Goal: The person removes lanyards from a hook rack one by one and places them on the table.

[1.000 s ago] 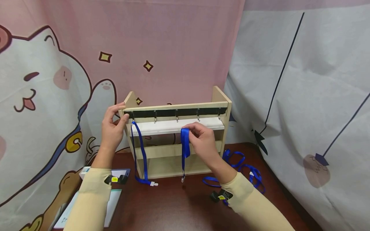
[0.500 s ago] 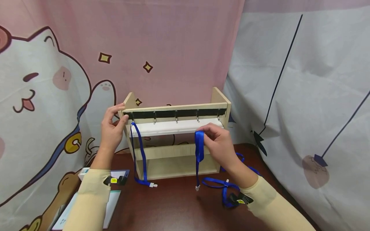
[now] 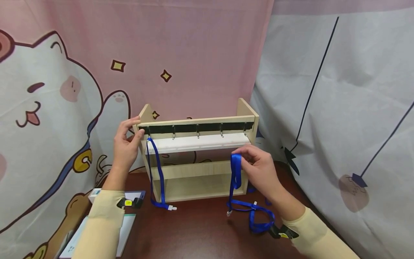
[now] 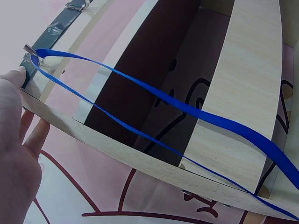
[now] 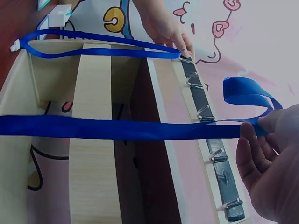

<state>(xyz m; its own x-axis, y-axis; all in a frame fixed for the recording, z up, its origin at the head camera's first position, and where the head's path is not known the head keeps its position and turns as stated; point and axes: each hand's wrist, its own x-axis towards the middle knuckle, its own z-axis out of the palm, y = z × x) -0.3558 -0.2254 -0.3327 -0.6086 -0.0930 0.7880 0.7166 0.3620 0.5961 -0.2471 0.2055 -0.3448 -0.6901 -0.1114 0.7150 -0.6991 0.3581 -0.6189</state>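
Observation:
A wooden rack (image 3: 197,168) stands on the table, with a row of metal hooks (image 3: 198,133) on a black strip along its upper front. My left hand (image 3: 126,144) grips its upper left corner, thumb on the front and fingers behind the side panel. From the leftmost hook hangs a blue lanyard (image 3: 159,167), its white clip end low at the table. My right hand (image 3: 258,165) pinches a second blue lanyard (image 3: 236,171) between thumb and fingers, in front of the rack's right side. The upper part of that lanyard folds into a loop, as the right wrist view shows.
More blue lanyard (image 3: 261,227) lies coiled on the dark red table (image 3: 191,230) under my right forearm. At the left are a white board or book (image 3: 126,230) and a small white box (image 3: 94,194). Printed curtains (image 3: 207,57) close off the back and sides.
My right hand has moved right and slightly down with the lanyard, from before the middle of the rack to its right side. My left hand has stayed at the corner.

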